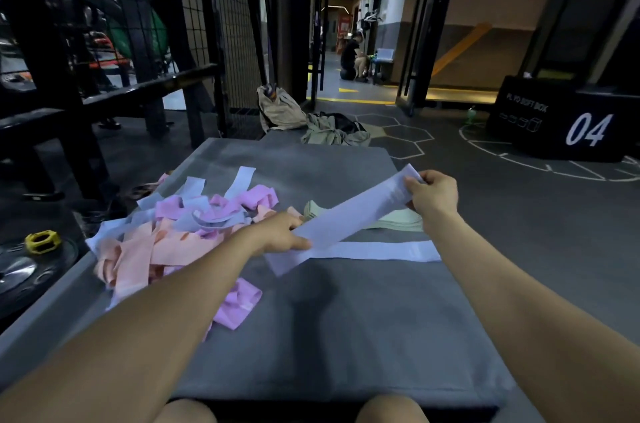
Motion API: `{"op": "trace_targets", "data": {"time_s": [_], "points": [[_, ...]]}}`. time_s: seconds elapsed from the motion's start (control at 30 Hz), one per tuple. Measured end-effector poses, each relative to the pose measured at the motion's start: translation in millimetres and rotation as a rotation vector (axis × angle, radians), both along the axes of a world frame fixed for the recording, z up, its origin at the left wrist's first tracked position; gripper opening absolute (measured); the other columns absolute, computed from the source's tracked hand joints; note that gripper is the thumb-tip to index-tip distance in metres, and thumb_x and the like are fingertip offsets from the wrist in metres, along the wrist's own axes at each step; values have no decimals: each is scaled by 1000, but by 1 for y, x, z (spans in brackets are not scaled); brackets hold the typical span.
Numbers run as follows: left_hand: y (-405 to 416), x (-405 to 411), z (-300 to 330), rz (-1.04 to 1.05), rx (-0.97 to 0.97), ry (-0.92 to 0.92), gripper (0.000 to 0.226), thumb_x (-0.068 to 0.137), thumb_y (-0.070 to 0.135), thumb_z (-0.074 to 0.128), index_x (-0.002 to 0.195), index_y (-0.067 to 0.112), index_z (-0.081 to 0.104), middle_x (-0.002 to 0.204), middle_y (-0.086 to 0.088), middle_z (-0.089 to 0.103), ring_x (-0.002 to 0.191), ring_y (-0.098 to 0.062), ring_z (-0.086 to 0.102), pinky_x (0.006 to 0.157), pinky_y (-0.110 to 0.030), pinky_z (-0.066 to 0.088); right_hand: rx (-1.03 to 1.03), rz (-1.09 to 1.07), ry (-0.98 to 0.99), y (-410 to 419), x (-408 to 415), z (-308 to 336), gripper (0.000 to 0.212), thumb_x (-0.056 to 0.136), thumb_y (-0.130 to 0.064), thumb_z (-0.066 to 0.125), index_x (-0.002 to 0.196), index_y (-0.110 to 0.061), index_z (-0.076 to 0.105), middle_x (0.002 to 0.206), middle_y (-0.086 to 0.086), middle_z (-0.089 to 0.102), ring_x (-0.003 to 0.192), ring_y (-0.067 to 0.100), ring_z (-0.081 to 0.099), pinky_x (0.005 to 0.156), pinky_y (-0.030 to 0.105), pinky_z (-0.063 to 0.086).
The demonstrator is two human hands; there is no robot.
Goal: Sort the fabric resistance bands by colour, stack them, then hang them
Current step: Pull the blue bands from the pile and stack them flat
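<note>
Above grey surface: blue band stretched between left hand and right hand, fingers of both pinching its ends. Step: sorting. Next, probably: lay flat on blue strip, edges aligned. Mixed pile left, green stack behind.

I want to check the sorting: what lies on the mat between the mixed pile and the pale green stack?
In the head view, the left hand gripping the lifted lilac band crosses that stretch of mat between the mixed pile and pale green stack.

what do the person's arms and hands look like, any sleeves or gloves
Both forearms are bare up to the frame edge: no sleeves in view. The left hand and right hand wear no gloves, and no rings, watch or wristband show.
</note>
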State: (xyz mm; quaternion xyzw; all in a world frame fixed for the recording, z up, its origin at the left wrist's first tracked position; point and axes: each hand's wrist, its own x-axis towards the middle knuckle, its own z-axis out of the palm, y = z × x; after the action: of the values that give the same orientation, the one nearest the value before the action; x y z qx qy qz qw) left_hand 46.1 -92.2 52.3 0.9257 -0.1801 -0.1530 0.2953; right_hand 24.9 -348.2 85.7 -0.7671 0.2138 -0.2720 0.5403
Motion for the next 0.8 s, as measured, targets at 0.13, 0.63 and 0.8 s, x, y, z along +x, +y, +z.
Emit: {"op": "trace_targets", "data": {"time_s": [0.13, 0.63, 0.8], "points": [[9, 9, -13, -5, 146, -17, 17, 89, 29, 59, 92, 13, 61, 91, -3, 45, 80, -17, 45, 67, -26, 35, 53, -73, 46, -21, -4, -21, 11, 83, -9, 57, 74, -1, 59, 56, 6, 46, 52, 21, 43, 65, 35, 48], [-17, 56, -61, 551, -579, 68, 23, 91, 9, 57, 70, 10, 49, 85, -9, 54, 67, -20, 50, 50, -24, 50, 62, -152, 229, -73, 4, -87, 10, 83, -7, 59, 89, -7, 67, 82, 8, 60, 76, 22, 53, 68, 27, 40], [-30, 69, -89, 597, -442, -6, 39, 83, 12, 68, 52, 12, 44, 47, 1, 45, 53, -21, 39, 69, -30, 38, -56, -194, 306, -87, 13, -104, 16, 84, -6, 57, 97, -4, 66, 93, 15, 64, 84, 28, 57, 70, 26, 37]]}}
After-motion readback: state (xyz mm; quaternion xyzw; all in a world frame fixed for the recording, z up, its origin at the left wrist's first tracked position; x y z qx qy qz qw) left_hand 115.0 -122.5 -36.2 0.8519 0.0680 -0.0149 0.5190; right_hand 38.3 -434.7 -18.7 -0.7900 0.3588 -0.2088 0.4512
